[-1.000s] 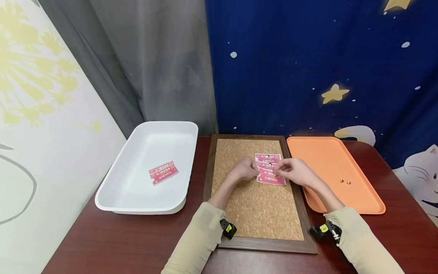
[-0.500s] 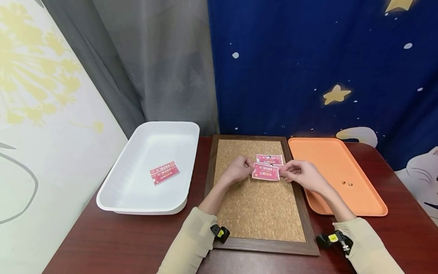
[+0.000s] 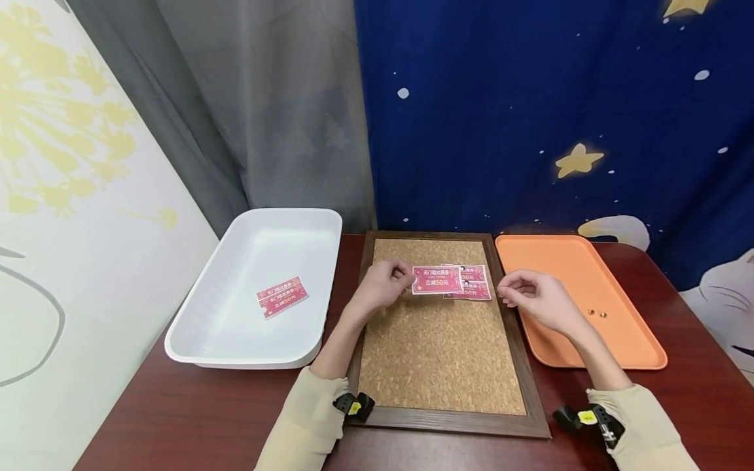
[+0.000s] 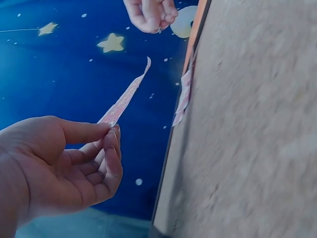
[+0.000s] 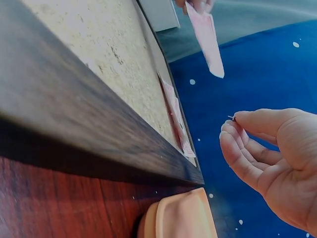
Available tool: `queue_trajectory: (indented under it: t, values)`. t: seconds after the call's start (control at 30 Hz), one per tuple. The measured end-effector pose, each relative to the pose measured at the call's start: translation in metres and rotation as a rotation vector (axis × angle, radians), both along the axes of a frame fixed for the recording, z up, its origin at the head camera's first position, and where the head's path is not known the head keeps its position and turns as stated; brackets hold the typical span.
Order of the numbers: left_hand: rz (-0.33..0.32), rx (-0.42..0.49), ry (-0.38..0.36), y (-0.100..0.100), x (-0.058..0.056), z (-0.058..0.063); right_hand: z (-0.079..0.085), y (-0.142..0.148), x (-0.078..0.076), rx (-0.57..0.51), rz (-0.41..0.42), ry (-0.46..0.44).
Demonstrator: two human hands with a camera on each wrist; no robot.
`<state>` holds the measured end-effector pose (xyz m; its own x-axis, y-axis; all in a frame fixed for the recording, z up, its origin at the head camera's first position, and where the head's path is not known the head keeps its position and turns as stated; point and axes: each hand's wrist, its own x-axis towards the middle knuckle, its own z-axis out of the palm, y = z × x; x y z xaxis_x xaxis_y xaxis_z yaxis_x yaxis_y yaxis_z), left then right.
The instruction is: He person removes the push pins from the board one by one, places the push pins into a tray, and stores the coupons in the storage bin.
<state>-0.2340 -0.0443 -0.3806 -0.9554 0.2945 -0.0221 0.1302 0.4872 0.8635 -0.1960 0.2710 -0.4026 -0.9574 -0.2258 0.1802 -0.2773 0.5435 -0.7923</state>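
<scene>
Between thumb and fingers my left hand [image 3: 381, 286] pinches the left end of a pink coupon [image 3: 434, 281], raised off the corkboard [image 3: 436, 353]; the left wrist view shows its far end curling. Two more coupons, an upper one [image 3: 477, 273] and a lower one [image 3: 478, 292], lie overlapped on the board's right side, each with a small pin near its top. My right hand [image 3: 537, 296] is over the board's right edge, apart from the coupon. In the right wrist view its thumb and fingertips pinch a small thumbtack [image 5: 234, 118], its thin point sticking out.
Left of the board stands a white plastic tub [image 3: 200, 320] with two coupons [image 3: 284, 298] inside. An orange tray [image 3: 565, 275] on the right holds two small brass-coloured tacks [image 3: 592, 313]. The board's brown wooden frame [image 3: 459, 422] rests on the dark red table [image 3: 235, 418].
The third coupon has come up off the board below the other two and shifted left in my left hand. My right hand has let go of its right end and drawn away rightward.
</scene>
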Motion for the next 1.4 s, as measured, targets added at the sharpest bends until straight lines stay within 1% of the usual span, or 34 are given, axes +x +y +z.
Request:
queue_trajectory:
  t: [0.1, 0.3, 0.47, 0.73, 0.87, 1.1, 1.3, 1.4]
  values:
    - [0.023, 0.014, 0.012, -0.009, 0.003, 0.004, 0.002, 0.003, 0.002, 0.004, -0.018, 0.016]
    - [0.042, 0.032, 0.041, -0.025, 0.007, 0.008, 0.006, 0.012, 0.004, 0.044, -0.051, 0.059]
    - [0.065, 0.045, 0.06, -0.038, 0.009, 0.012, 0.009, 0.019, 0.007, 0.044, -0.072, 0.086]
    - [0.092, 0.057, 0.054, -0.059, 0.01, 0.016, 0.008, 0.031, 0.012, 0.044, -0.115, 0.123]
    - [0.1, 0.055, 0.044, -0.071, 0.009, 0.015, 0.006, 0.037, 0.014, 0.039, -0.127, 0.123]
    - [0.138, 0.07, 0.028, -0.096, 0.01, 0.011, 0.004, 0.047, 0.016, 0.043, -0.145, 0.13]
    - [0.16, 0.028, 0.03, -0.122, 0.011, 0.008, 0.002, 0.057, 0.018, 0.013, -0.137, 0.129]
    - [0.177, 0.005, 0.023, -0.135, 0.012, 0.005, 0.0, 0.063, 0.02, 0.014, -0.14, 0.124]
